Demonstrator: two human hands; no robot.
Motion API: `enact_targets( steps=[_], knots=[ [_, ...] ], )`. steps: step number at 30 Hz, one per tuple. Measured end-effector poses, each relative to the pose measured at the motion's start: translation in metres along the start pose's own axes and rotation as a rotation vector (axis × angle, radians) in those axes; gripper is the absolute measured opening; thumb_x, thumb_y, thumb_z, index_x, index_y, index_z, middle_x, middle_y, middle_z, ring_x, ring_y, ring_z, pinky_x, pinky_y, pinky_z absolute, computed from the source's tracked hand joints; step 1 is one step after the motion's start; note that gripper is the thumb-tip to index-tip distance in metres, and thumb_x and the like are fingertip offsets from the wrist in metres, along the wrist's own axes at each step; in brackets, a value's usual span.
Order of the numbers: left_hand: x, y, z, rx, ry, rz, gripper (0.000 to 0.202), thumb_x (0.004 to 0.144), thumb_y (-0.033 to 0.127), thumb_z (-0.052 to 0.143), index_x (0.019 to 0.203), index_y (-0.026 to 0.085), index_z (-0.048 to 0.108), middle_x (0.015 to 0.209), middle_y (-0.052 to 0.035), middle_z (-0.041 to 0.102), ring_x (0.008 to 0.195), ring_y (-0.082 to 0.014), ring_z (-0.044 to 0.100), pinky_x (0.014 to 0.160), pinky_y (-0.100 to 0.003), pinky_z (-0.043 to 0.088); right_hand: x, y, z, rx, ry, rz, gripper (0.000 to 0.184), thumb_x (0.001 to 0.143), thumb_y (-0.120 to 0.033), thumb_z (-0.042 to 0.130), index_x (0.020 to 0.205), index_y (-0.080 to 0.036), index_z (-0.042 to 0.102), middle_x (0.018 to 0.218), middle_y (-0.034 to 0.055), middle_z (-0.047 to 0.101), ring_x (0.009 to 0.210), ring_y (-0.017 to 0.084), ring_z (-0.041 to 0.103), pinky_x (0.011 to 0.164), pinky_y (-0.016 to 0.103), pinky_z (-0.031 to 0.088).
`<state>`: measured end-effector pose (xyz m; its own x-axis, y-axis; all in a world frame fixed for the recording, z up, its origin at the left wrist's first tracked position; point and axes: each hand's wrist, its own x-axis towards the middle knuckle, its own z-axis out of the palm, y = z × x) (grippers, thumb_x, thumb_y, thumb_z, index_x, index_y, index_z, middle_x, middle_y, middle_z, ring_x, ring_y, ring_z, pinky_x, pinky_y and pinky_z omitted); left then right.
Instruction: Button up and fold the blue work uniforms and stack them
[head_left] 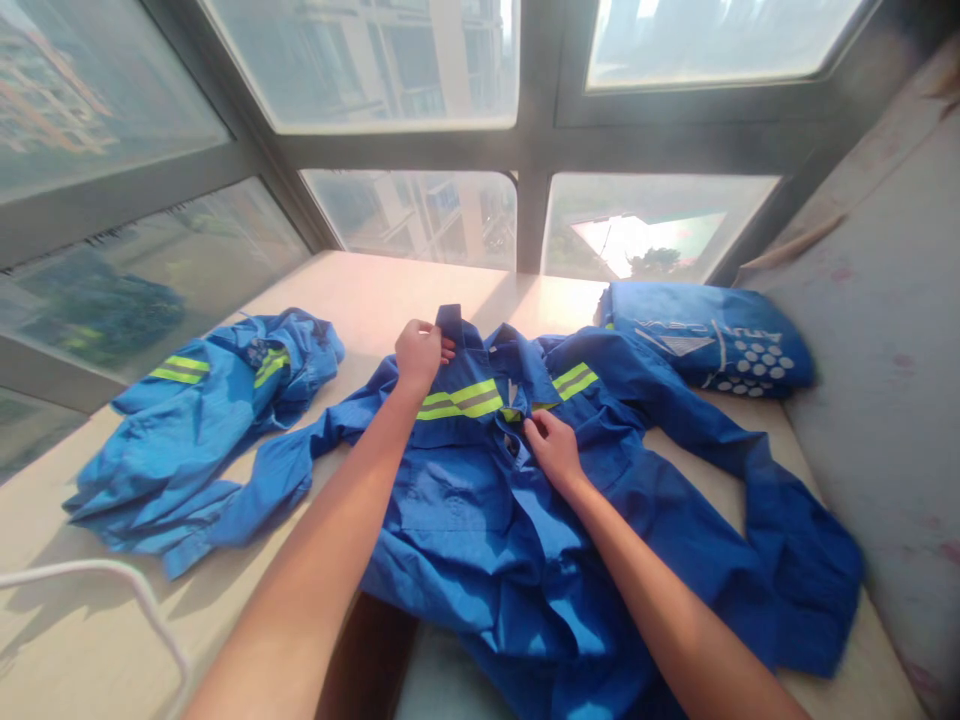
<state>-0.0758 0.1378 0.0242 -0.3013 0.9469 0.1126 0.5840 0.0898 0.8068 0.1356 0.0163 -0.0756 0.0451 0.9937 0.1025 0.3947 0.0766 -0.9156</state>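
While the blue jacket (pixel 457 490) lies front-up across the counter (pixel 360 275), both hands are on it. Left hand (pixel 421 350): fingers partly curled, thumb and fingertips closed on the raised collar flap (pixel 450 322). Right hand (pixel 553 447): mostly closed, pinching the front opening edge between the yellow-green chest stripes (pixel 459 400). Second blue garment (pixel 187 440) lies crumpled to the left, also striped. Folded blue bundle (pixel 652 305), far right, carries white lettering and dots; lettering too blurred to read.
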Motion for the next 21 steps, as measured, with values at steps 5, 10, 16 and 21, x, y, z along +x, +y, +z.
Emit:
enact_targets(
  steps=[5,10,16,21],
  knots=[
    [-0.011,-0.009,0.019,-0.147,-0.140,0.072,0.014,0.089,0.023,0.050,0.101,0.019,0.056,0.083,-0.0036,0.073,0.073,-0.0171,0.072,0.068,-0.029,0.057,0.025,-0.012,-0.009,0.336,0.040,0.270,0.027,0.078,-0.047,0.055,0.075,-0.021,0.060,0.071,0.0031,0.069,0.065,0.020,0.064,0.056,0.028,0.050],
    [-0.035,-0.019,0.018,0.068,-0.023,0.337,0.041,0.082,0.019,0.058,0.123,0.017,0.054,0.127,-0.0130,0.065,0.120,-0.0240,0.061,0.101,-0.039,0.050,0.069,-0.044,-0.002,0.309,0.073,0.118,0.026,0.083,-0.042,0.050,0.082,-0.020,0.062,0.077,0.0035,0.071,0.070,0.019,0.066,0.062,0.027,0.053],
    [-0.075,-0.037,0.006,0.403,-0.010,0.494,0.039,0.087,0.019,0.051,0.125,0.012,0.057,0.135,-0.0168,0.059,0.132,-0.0273,0.050,0.113,-0.043,0.039,0.104,-0.041,0.038,-0.272,-0.337,-0.177,0.025,0.083,-0.020,0.053,0.095,-0.022,0.076,0.094,0.0039,0.076,0.092,0.021,0.068,0.088,0.029,0.050],
    [-0.099,-0.067,0.019,0.732,-0.234,0.451,0.054,0.093,0.040,0.049,0.142,0.017,0.048,0.155,-0.0174,0.039,0.142,-0.0396,0.034,0.111,-0.060,0.033,0.107,-0.005,0.047,-0.414,-0.323,-0.268,0.036,0.087,-0.014,0.050,0.113,-0.020,0.074,0.113,0.0071,0.073,0.109,0.022,0.064,0.102,0.031,0.045]
  ],
)
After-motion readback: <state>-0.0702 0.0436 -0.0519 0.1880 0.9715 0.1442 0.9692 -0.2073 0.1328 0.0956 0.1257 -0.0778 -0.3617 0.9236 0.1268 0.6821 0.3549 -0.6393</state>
